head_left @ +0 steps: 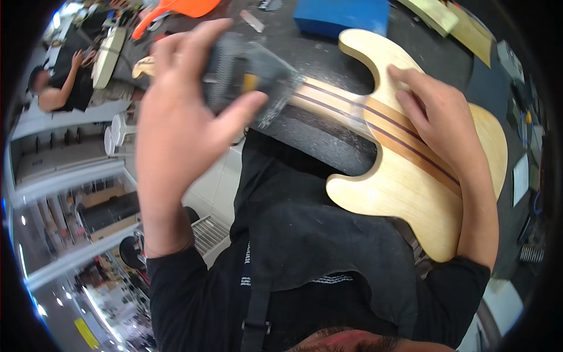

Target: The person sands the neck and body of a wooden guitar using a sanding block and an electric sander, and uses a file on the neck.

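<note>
My left hand (182, 111) is closed on a dark, blurred block (270, 79) with a ridged part and a small yellow patch, held over the neck of a pale wooden guitar body (369, 193). The neck (322, 101) has dark stripes that carry on through the body; its far end shows left of my hand. My right hand (437, 108) holds the body, with bent fingers pressed on the upper horn and my forearm across its right part. The lower part of the body lies over my black apron (305, 246).
The dark workbench (275, 53) holds a blue block (340, 14), an orange plastic piece (176, 9) and light boards (434, 14). Clutter lines the right edge. At the upper left another person (58, 88) works at the bench near a cream piece (108, 56); white stools (120, 129) stand below.
</note>
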Available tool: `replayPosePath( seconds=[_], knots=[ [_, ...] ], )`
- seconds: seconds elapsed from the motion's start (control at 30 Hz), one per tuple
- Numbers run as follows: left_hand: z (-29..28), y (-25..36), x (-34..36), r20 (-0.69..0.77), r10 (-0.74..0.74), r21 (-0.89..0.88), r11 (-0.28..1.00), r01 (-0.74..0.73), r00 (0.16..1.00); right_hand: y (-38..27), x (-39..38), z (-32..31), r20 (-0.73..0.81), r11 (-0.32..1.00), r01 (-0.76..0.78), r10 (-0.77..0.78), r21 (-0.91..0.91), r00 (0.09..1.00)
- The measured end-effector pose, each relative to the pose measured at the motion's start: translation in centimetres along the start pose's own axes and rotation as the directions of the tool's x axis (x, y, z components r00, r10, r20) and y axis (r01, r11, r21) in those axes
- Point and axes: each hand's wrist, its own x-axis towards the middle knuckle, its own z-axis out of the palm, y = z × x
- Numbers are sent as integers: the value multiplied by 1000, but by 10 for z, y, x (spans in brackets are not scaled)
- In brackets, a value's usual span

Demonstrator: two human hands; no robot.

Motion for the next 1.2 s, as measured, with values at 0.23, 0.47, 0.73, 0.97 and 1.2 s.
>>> replayPosePath(
  seconds=[0.23,0.47,0.73,0.97,1.2],
  knots=[
    [9,27,-3,-54,154,-83,984,-158,987,-12,-4,-5,12,996,-85,85,18,996],
    [-26,-72,-18,-226,-29,-93,996,8,974,-34,8,-12,89,986,-161,164,-38,982],
    [-79,-199,-93,-536,-472,-599,797,79,700,-59,40,-14,26,984,-149,152,-96,988],
    [-54,-287,-146,-402,-747,-901,426,-81,529,-121,95,23,33,990,45,-41,-135,999],
    [-3,-325,-172,-120,-796,-980,-1,-200,593,-194,152,69,178,943,325,-308,-74,934]
  ],
)
